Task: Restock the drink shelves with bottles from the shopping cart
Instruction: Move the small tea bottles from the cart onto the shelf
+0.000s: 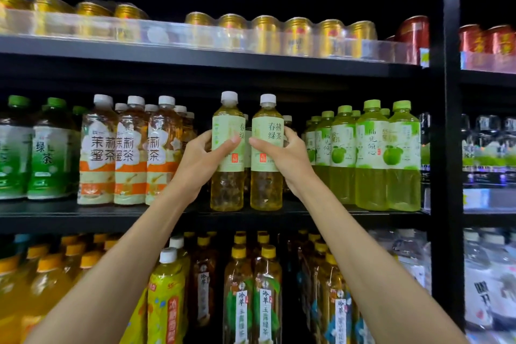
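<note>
Two pale green-tea bottles stand upright, white caps up, side by side at the front edge of the middle shelf (83, 216). The left hand (199, 160) grips the left tea bottle (226, 193) around its label. The right hand (284, 158) has its fingers (290, 134) wrapped round the right tea bottle (266, 190).
</note>
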